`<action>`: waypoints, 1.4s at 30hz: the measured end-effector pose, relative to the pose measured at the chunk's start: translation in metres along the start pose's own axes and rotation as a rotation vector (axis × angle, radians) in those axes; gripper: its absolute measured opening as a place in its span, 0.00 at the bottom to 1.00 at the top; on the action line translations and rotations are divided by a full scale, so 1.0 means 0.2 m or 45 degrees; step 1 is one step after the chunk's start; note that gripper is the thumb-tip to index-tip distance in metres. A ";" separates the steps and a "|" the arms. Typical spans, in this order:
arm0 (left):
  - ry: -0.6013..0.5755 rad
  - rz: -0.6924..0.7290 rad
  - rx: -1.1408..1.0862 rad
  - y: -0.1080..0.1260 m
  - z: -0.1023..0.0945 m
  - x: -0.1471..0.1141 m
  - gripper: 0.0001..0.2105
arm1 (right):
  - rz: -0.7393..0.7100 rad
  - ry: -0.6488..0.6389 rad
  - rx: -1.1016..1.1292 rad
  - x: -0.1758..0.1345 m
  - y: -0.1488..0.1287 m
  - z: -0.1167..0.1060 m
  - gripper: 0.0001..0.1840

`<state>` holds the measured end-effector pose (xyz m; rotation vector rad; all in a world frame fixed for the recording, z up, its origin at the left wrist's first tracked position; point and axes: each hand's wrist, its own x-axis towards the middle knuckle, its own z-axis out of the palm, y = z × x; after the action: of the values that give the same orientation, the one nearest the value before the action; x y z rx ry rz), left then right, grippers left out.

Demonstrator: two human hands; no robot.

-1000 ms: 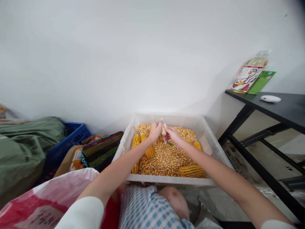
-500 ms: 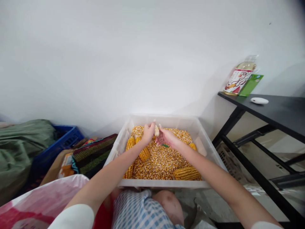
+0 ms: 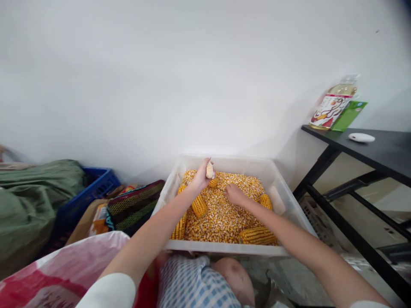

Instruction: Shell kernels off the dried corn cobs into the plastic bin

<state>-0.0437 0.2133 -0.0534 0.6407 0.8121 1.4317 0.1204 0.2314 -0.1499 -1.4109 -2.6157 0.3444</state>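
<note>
Cob (image 3: pixel 209 170), pale and stripped bare, pinched in left hand (image 3: pixel 202 176); right hand (image 3: pixel 235 195) loosely curled on kernels (image 3: pixel 221 214).

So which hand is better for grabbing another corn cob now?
Probably the right hand: it rests open on the loose kernels, near a yellow cob. The left hand is full, holding a bare cob.

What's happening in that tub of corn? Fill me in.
A person sits over a clear plastic tub of loose corn kernels with several whole cobs lying in it. The left hand holds a small pale stripped cob up above the kernels, its grip closed around it. The right hand is down on the kernels, palm down, holding nothing visible.
</note>
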 end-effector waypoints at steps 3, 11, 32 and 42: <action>-0.007 -0.037 0.006 0.00 -0.01 0.01 0.20 | 0.053 0.033 0.105 0.01 0.00 -0.11 0.10; -0.066 -0.043 0.178 0.00 -0.03 0.02 0.27 | 0.076 0.362 1.732 -0.01 -0.13 -0.46 0.16; -0.351 -0.205 0.039 0.00 0.05 -0.07 0.13 | -0.224 0.736 1.677 -0.12 -0.34 -0.50 0.17; -0.443 -0.170 0.087 -0.02 0.01 -0.04 0.10 | -0.201 0.790 1.602 -0.09 -0.31 -0.46 0.14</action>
<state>-0.0389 0.2048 -0.0550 0.8445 0.6171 1.1342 0.1024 0.1941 -0.0446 -0.6629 -1.4223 1.0536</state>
